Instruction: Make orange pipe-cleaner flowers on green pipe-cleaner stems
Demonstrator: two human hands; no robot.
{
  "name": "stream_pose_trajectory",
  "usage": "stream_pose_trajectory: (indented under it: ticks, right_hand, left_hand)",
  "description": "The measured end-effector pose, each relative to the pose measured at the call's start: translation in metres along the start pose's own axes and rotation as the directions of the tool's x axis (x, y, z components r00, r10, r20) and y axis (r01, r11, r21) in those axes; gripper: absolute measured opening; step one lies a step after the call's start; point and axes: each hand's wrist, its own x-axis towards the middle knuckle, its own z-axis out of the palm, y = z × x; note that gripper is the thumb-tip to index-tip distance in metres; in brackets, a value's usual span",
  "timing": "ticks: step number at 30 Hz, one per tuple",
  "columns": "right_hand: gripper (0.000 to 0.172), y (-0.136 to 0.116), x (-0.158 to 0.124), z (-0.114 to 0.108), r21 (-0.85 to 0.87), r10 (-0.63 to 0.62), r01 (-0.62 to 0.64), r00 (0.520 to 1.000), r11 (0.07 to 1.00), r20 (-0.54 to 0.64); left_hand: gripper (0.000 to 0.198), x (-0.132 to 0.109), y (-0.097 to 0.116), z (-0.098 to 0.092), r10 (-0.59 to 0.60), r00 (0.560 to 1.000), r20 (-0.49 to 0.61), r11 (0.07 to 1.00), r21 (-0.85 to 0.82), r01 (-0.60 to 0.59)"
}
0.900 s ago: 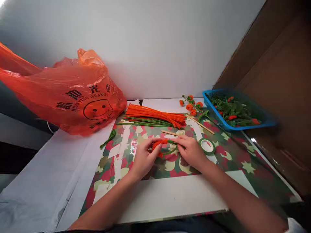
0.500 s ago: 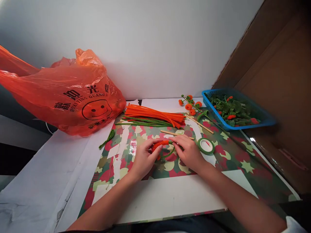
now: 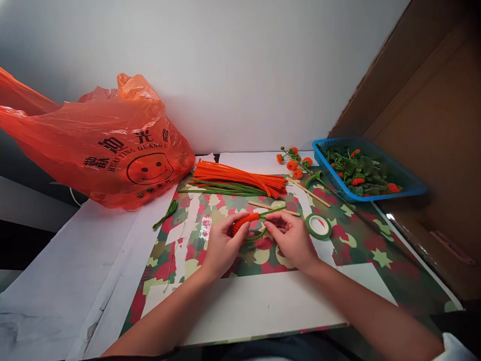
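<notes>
Above the patterned tabletop (image 3: 349, 250), the left grip (image 3: 224, 246) pinches a fuzzy orange coil (image 3: 248, 218) while the right grip (image 3: 293, 236), closure unclear, meets its thin fuzzy green stems (image 3: 273, 210), likely shaping that calls for steadiness.

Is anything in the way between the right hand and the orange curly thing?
Only thin green strands show in the gap between the right hand and the orange coil, which the left hand holds. Nothing else visible is in between; the tape roll lies beyond the right hand, to its right.
</notes>
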Motion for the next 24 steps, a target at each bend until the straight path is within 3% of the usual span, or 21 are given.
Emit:
stream_pose_trajectory:
  ticks: [6, 9, 13, 21, 24]
  right_hand:
    - [0.012, 0.001, -0.001, -0.002, -0.031, -0.065, 0.069, 0.991, 0.997, 0.118]
    - [0.012, 0.001, -0.001, -0.001, -0.004, -0.032, 0.033, 0.991, 0.999, 0.129]
    - [0.014, 0.006, 0.002, -0.002, 0.022, 0.048, -0.049, 0.997, 0.999, 0.056]
    - [0.031, 0.008, 0.005, -0.002, 0.168, 0.122, -0.124, 0.992, 0.978, 0.022]
    - [0.032, 0.005, 0.004, 0.000, 0.226, 0.173, -0.174, 0.985, 0.959, 0.023]
  left_hand:
    - [0.022, 0.001, -0.004, -0.001, -0.020, 0.993, 0.118, 1.000, -0.014, 0.022]
    - [0.025, 0.001, -0.007, -0.001, -0.040, 0.988, 0.146, 0.998, -0.033, 0.045]
    - [0.039, 0.002, -0.005, -0.002, -0.029, 0.995, 0.092, 0.999, -0.026, 0.032]
    - [0.035, 0.002, -0.001, -0.003, -0.072, 0.997, -0.015, 0.996, -0.049, 0.072]
    - [0.035, 0.001, -0.002, -0.003, -0.078, 0.997, -0.009, 0.995, -0.069, 0.077]
